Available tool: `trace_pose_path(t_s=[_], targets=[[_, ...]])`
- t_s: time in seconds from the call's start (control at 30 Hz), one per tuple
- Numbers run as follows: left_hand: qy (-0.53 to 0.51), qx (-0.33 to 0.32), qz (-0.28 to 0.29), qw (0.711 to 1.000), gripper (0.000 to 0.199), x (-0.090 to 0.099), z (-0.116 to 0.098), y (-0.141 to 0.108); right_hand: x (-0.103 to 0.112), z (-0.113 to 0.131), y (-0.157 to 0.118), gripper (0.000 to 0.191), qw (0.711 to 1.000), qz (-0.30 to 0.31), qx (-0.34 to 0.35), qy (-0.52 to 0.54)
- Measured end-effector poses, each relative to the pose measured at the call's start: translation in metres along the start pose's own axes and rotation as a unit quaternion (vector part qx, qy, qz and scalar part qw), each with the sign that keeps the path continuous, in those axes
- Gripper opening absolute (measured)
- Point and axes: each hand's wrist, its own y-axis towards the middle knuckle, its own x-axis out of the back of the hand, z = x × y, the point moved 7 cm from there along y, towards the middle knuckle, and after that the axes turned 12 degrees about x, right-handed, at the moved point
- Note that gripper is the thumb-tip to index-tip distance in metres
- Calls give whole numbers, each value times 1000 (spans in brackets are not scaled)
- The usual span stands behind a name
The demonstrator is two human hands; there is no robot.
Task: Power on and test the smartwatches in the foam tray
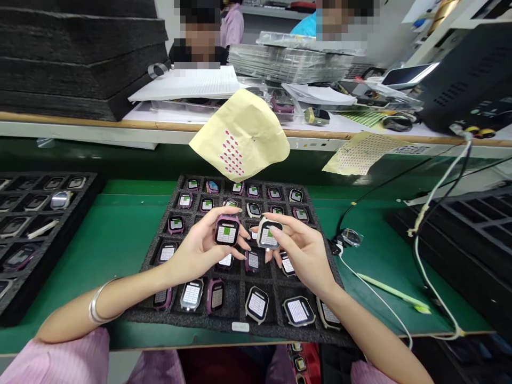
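My left hand point(204, 242) is closed around a purple-cased smartwatch point(227, 231), its lit screen facing up. In my right hand point(302, 248) is a cream-cased smartwatch point(269, 234), gripped at its edges with the thumb over the screen's upper right corner. Both screens show white panels with a green block. Beneath the hands lies a black foam tray point(236, 313) divided into compartments. Several watches sit in it, among them a cream one point(257, 305), a purple one point(216, 296) and a clear-cased one point(192, 294). My hands hide some middle compartments.
Another foam tray point(86, 200) with watches lies at left. A yellow sticker sheet point(248, 133) hangs from the shelf over the tray's back. At right are a green pen point(394, 293), white cables point(418, 256) and stacked black trays point(460, 240). People sit beyond the shelf.
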Motion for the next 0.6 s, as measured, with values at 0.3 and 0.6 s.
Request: trace_pose_path(t_s=[0.3, 0.6], targets=[[10, 0, -36, 999, 28, 7, 2, 5, -3, -3, -1, 29, 997, 56, 10, 50], [-8, -21, -6, 1000, 54, 5, -1, 2, -13, 3, -4, 50, 998, 59, -14, 35]])
